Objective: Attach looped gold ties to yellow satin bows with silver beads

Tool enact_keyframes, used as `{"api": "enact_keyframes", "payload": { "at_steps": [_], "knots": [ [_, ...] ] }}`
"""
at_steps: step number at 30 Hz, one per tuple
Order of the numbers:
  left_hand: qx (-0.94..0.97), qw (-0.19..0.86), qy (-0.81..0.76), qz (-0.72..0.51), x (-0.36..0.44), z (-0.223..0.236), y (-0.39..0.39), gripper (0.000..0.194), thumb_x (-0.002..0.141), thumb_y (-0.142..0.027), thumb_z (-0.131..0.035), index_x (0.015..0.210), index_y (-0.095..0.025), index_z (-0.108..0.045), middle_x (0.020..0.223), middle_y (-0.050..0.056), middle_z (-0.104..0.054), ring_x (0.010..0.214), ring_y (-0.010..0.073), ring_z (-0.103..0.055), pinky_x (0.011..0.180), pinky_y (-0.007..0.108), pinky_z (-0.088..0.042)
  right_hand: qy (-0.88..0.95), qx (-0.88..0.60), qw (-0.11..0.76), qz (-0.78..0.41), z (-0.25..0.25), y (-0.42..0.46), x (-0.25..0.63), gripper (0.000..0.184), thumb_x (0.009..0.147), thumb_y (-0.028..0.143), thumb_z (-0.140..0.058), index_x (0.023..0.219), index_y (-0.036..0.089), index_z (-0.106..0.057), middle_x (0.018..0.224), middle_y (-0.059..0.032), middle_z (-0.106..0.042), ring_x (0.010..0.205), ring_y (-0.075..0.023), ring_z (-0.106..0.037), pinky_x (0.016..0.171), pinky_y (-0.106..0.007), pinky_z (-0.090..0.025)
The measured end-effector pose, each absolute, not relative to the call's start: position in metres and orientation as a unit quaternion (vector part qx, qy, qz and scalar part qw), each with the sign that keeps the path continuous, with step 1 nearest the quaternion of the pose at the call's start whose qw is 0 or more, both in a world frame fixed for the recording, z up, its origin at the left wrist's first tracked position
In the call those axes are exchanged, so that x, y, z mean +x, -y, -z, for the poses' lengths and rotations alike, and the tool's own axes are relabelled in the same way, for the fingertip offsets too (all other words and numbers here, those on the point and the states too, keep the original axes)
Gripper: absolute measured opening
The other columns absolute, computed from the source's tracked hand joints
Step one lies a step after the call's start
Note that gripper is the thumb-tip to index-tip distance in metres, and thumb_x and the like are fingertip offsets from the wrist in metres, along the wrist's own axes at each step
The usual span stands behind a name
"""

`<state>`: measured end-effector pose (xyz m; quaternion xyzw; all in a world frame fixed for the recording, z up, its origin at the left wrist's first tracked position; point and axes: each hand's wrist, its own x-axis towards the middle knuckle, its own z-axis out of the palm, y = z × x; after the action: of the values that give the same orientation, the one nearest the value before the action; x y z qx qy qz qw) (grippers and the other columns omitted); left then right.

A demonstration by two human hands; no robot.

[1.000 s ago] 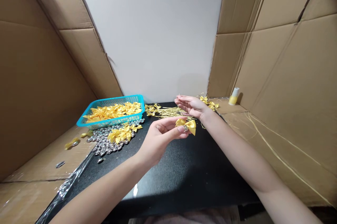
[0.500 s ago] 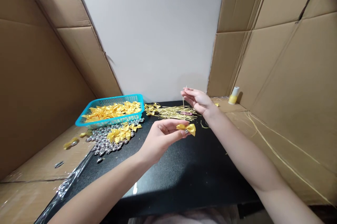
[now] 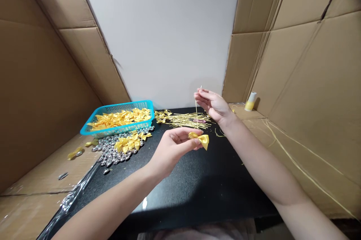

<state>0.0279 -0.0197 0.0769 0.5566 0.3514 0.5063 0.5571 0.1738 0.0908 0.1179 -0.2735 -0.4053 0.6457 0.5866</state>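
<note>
Between the thumb and fingers of my left hand (image 3: 175,146) is a yellow ribbon bow (image 3: 203,140), held above the black tabletop. Above and to the right of it, my right hand (image 3: 213,105) pinches the upper part of a thin yellow cord (image 3: 196,112). That cord runs down, taut, to the bow. A short pale tip sticks up past my right fingertips; I cannot make out what it is. My left fingers hide how the cord joins the bow.
A turquoise basket (image 3: 81,132) full of yellow bows stands at the back left. Silver beads (image 3: 109,157) and loose bows (image 3: 128,143) lie before it. Cut yellow cords (image 3: 180,120) and a pink object (image 3: 199,121) lie behind my hands. A thread spool (image 3: 250,101) stands right, by cardboard walls.
My right hand has risen slightly, with the pale tip higher above its fingers. The bow has turned a little in my left hand, which stays in place.
</note>
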Motion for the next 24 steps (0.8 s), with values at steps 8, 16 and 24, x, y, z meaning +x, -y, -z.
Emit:
{"api": "enact_keyframes", "payload": {
  "at_steps": [8,16,24],
  "knots": [
    [0.546,0.552,-0.358,-0.518,0.025,-0.076,0.007,0.039,0.067,-0.02,-0.081,0.104,-0.018,-0.067,0.094,0.004,-0.072,0.082,0.0136,-0.068,0.076,0.025,-0.054,0.486,-0.203,0.631,-0.569,-0.137,-0.07,0.19,0.005,0.084,0.017,-0.065,0.08,0.02,-0.067,0.068,0.0049,-0.07,0.061,-0.0052,-0.067,0.061,-0.015,-0.056],
    [0.536,0.593,-0.366,-0.477,0.024,-0.059,-0.01,0.038,0.064,-0.016,-0.083,0.094,-0.015,-0.061,0.073,-0.002,-0.066,0.07,0.0107,-0.067,0.072,0.023,-0.052,0.513,-0.225,0.633,-0.534,-0.144,-0.061,0.192,0.007,0.085,0.018,-0.065,0.079,0.021,-0.066,0.067,0.0066,-0.065,0.061,-0.0035,-0.064,0.063,-0.013,-0.055],
    [0.572,0.545,-0.329,-0.517,0.03,-0.059,-0.003,0.029,0.065,-0.018,-0.081,0.088,-0.016,-0.063,0.073,-0.003,-0.063,0.069,0.0094,-0.063,0.072,0.023,-0.053,0.412,-0.24,0.669,-0.571,-0.138,-0.078,0.191,0.015,0.088,0.012,-0.059,0.076,0.02,-0.064,0.068,0.0067,-0.065,0.063,-0.0017,-0.064,0.064,-0.008,-0.054]
  ]
}}
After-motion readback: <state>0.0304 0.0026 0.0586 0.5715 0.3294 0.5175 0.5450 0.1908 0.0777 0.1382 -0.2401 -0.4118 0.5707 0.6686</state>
